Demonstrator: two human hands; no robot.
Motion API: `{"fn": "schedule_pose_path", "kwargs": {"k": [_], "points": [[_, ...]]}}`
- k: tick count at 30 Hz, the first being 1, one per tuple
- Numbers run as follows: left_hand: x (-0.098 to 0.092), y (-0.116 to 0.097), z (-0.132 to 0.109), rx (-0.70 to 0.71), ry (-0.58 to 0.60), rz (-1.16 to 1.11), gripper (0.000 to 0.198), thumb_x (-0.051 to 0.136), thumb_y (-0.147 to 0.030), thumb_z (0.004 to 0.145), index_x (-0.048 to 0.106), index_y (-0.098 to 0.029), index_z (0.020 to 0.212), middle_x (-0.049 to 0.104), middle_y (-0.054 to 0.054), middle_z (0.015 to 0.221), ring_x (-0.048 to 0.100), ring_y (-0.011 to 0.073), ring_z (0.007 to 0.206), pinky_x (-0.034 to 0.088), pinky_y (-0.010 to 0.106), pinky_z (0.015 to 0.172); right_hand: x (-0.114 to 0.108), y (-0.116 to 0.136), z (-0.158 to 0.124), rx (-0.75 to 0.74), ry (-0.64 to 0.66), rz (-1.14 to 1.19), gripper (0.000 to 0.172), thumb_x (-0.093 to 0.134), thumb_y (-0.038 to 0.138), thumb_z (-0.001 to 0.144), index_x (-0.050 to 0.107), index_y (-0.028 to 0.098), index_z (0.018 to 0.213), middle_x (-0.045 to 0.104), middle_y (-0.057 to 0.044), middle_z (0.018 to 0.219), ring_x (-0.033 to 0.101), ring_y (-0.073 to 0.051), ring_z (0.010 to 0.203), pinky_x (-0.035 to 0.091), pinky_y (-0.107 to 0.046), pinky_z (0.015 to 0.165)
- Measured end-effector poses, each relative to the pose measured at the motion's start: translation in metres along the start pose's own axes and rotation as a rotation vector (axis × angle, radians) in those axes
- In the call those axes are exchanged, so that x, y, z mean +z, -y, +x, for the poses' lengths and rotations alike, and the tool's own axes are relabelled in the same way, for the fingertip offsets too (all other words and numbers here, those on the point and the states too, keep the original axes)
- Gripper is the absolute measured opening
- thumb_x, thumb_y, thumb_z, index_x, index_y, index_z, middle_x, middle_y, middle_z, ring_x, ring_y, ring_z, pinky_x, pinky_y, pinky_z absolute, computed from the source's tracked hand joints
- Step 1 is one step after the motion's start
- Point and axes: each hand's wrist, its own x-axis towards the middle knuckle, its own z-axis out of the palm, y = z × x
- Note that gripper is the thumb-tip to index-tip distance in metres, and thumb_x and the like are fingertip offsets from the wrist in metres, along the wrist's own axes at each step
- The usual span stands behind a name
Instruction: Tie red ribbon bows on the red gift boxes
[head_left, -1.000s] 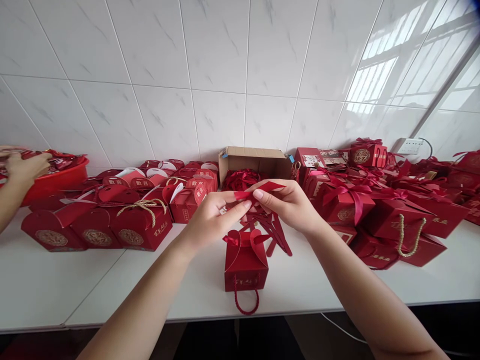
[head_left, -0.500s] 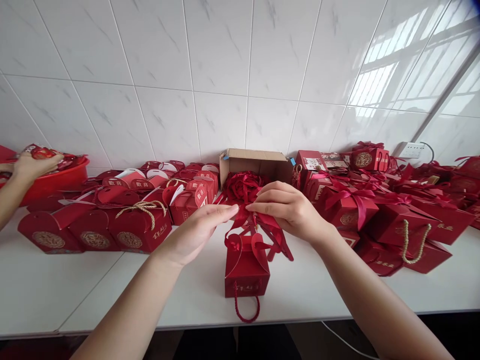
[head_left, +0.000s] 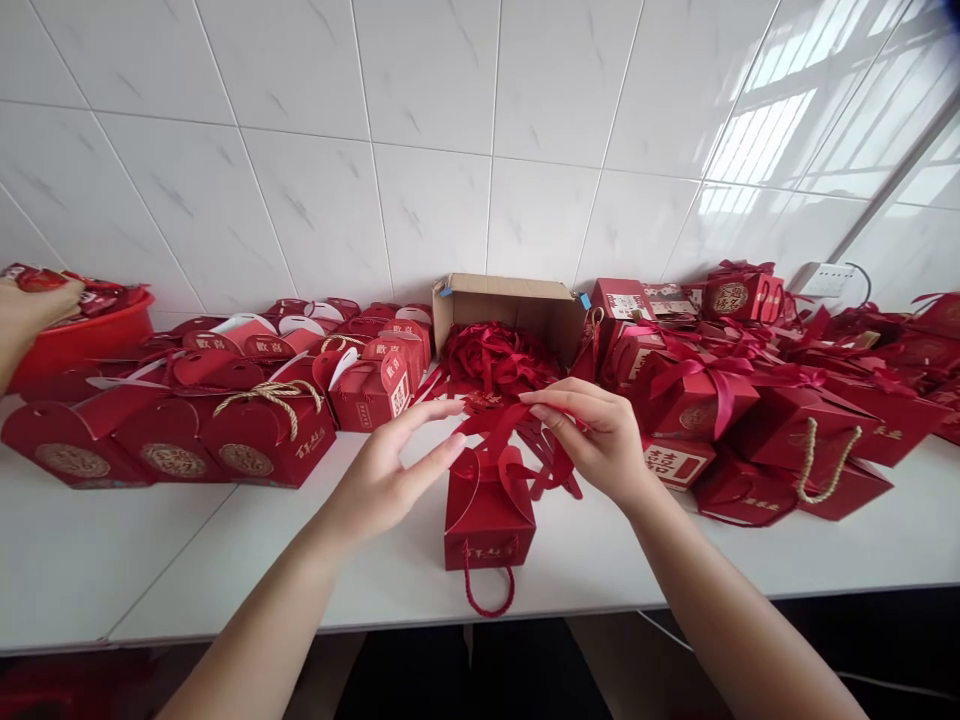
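Observation:
A small red gift box (head_left: 489, 515) with a rope handle stands near the front edge of the table, its rounded top flaps folded up. Red ribbon (head_left: 501, 428) rises from the flaps. My right hand (head_left: 592, 435) pinches the ribbon between thumb and fingers, above and to the right of the box. My left hand (head_left: 390, 475) is open at the left of the box, thumb and fingers apart, close to the ribbon but holding nothing I can see. More ribbon strands trail behind the box, partly covered by my right hand.
Behind is a cardboard carton (head_left: 512, 300) with a heap of red ribbon (head_left: 499, 358). Rows of red boxes (head_left: 169, 450) stand left; stacked ribboned boxes (head_left: 701, 405) are at right. Far left, another person's hand (head_left: 34, 315) is over a red basin (head_left: 82, 345) of packets. A power strip (head_left: 823, 280) lies near the wall.
My left hand's thumb and fingers have spread apart, away from the ribbon. My right hand, with the ribbon, has shifted slightly right. The view has tilted up or down a little.

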Motion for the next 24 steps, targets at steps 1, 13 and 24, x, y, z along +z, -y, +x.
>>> {"fn": "schedule_pose_path", "kwargs": {"k": [1,13,24], "points": [[0.002,-0.001,0.003,-0.013,0.037,-0.028,0.042,0.063,-0.042,0.083,0.061,-0.029,0.124,0.059,0.004,0.135,0.048,0.0255,0.13,0.037,0.035,0.108,0.001,0.0,0.002,-0.005,0.005,-0.002,0.022,0.055,0.017,0.091,0.073,0.022,0.103,0.07,-0.005,0.085,0.066,-0.015,0.077,0.055,-0.027,0.067],[0.01,-0.004,0.024,-0.165,0.082,-0.448,0.02,0.067,-0.04,0.08,0.068,-0.021,0.072,0.064,0.0,0.073,0.059,0.0153,0.071,0.046,0.025,0.065,-0.008,-0.004,0.019,-0.536,0.189,-0.444,0.018,0.055,0.013,0.092,0.07,0.017,0.101,0.072,-0.008,0.092,0.063,-0.02,0.091,0.052,-0.034,0.075],[0.011,-0.007,0.018,-0.112,0.3,-0.417,0.035,0.054,-0.05,0.088,0.073,-0.023,0.079,0.073,0.007,0.092,0.066,0.0259,0.094,0.051,0.039,0.084,-0.002,-0.007,0.021,-0.586,0.122,-0.478,0.019,0.056,0.012,0.091,0.068,0.016,0.105,0.073,-0.008,0.097,0.064,-0.021,0.094,0.052,-0.035,0.075]]}}
